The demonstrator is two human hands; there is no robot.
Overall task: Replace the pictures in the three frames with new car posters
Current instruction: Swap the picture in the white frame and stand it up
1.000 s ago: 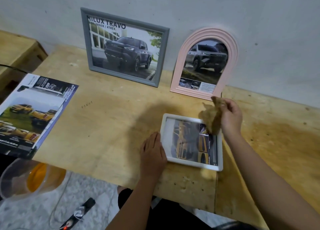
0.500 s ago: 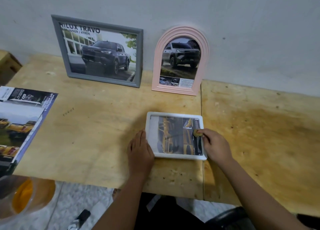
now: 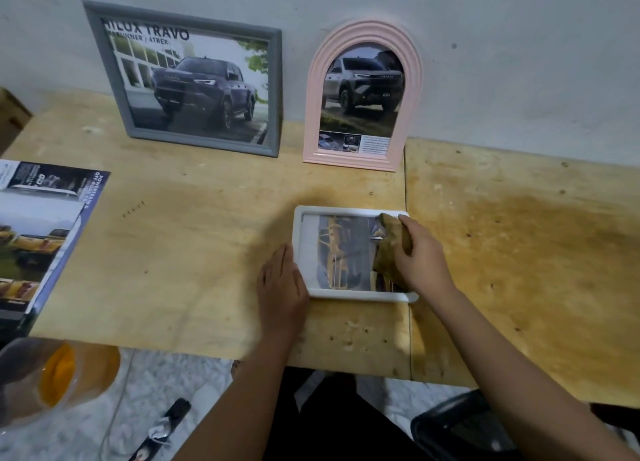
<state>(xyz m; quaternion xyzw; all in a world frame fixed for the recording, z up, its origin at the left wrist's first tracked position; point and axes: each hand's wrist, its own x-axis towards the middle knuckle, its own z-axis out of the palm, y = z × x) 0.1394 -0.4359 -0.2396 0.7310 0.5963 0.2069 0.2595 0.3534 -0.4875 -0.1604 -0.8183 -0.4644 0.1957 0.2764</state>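
Wooden table (image 3: 173, 252), near front edge: white frame (image 3: 346, 294) flat, long side running left-right. Left hand (image 3: 282, 287) flat, fingers straight, touching left rim. Right hand (image 3: 420, 256) clutching brown cloth (image 3: 386, 256) over right end.

Rough plywood table (image 3: 207, 252) — glossy white frame (image 3: 353, 296) — crumpled brown cloth (image 3: 389, 249).

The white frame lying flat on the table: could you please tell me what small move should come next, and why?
Probably sweep the brown cloth leftward across the white frame. The right hand grips the cloth bunched over the frame's right side only, and the left hand lies flat against its left edge, apparently steadying it.
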